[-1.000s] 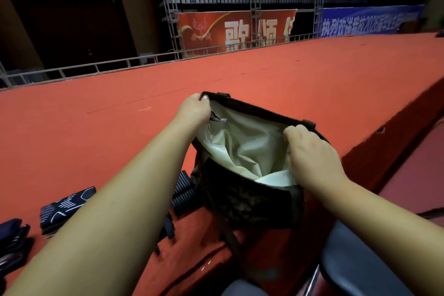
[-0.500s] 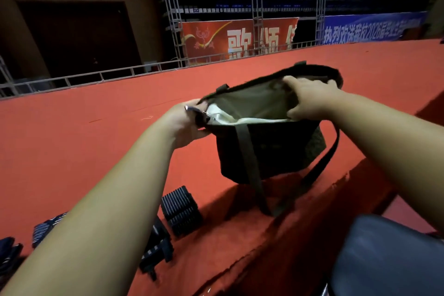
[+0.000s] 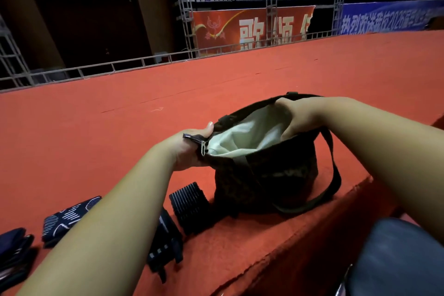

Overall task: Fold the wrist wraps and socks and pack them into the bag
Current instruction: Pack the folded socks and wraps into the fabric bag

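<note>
A dark bag with a pale lining stands open on the red carpeted ledge. My left hand grips the bag's near-left rim by the zipper end. My right hand holds the far-right rim, fingers curled over its edge into the opening. Left of the bag lies a folded striped dark piece. A dark wrist wrap with a strap lies beneath my left forearm. A folded navy patterned sock and another dark folded pile sit further left.
The ledge's front edge drops off just in front of the bag, where its shoulder strap hangs. A dark padded seat is at the lower right. A metal railing borders the far side.
The bag was lifted off the ledge half a second ago and now stands on it, further right than before. Both hands keep their hold on the rim and the opening is spread wider.
</note>
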